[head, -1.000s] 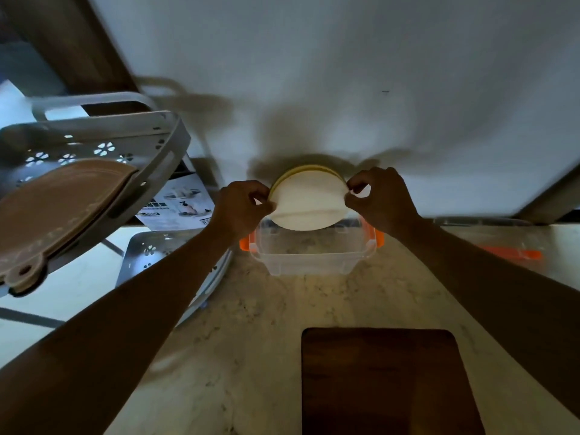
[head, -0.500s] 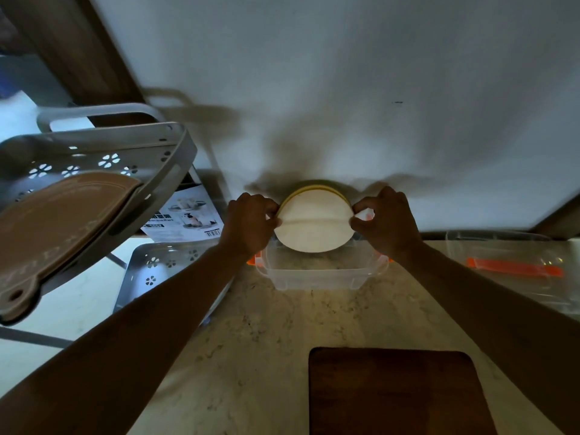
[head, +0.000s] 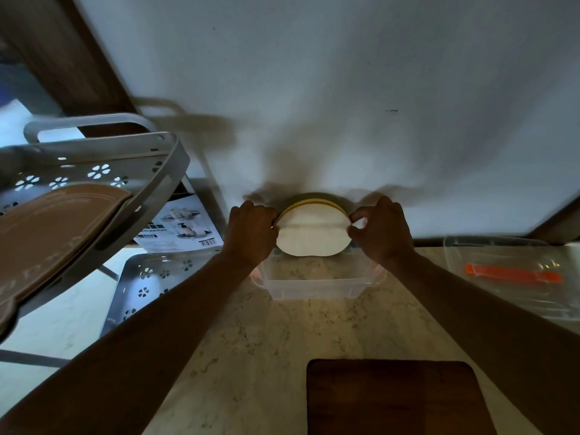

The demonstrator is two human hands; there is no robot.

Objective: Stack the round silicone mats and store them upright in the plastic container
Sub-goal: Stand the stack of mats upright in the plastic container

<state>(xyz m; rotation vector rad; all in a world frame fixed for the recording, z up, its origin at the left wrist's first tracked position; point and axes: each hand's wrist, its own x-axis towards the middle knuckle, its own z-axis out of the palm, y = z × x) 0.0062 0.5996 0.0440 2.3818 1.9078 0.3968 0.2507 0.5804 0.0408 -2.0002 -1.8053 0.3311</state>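
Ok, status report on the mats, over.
Left hand and right hand pinch the mat stack upright. Lower edge inside the clear container, at its far side. Nothing in the way.

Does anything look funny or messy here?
Nothing is spilled or broken. One odd bit: the white front mat in the stack has a crease across its middle, as both hands squeeze its edges over the clear container. The container's lid lies off, at the right.
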